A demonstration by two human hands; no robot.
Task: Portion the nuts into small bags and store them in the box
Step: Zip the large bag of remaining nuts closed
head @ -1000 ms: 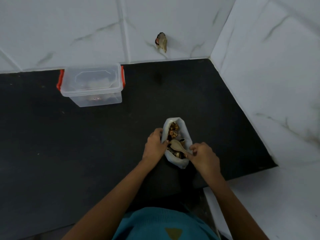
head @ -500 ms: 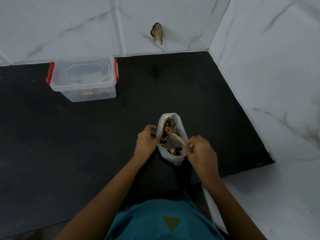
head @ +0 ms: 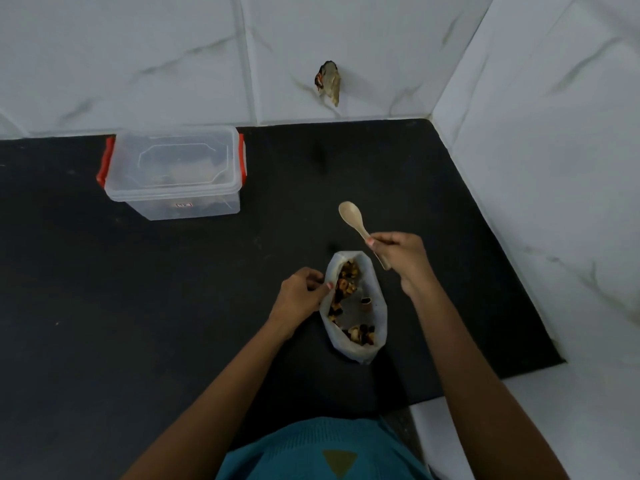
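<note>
A translucent white bag (head: 375,308) of mixed nuts (head: 346,284) lies open on the black counter (head: 173,323) near its front edge. My left hand (head: 299,296) pinches the bag's left rim. My right hand (head: 401,256) holds a small pale wooden spoon (head: 351,214) by its handle, lifted above and beyond the bag, its bowl empty. The clear plastic box (head: 173,173) with red clips stands at the back left with its lid on; some contents show dimly inside.
White marble-look tiled walls (head: 536,168) close the counter at the back and right. A small brownish object (head: 329,81) sticks to the back wall. The counter's front edge runs just in front of my teal top (head: 311,452).
My right hand has pulled the spoon out of the bag and raised it up and away to the right. My left hand stays on the bag's rim.
</note>
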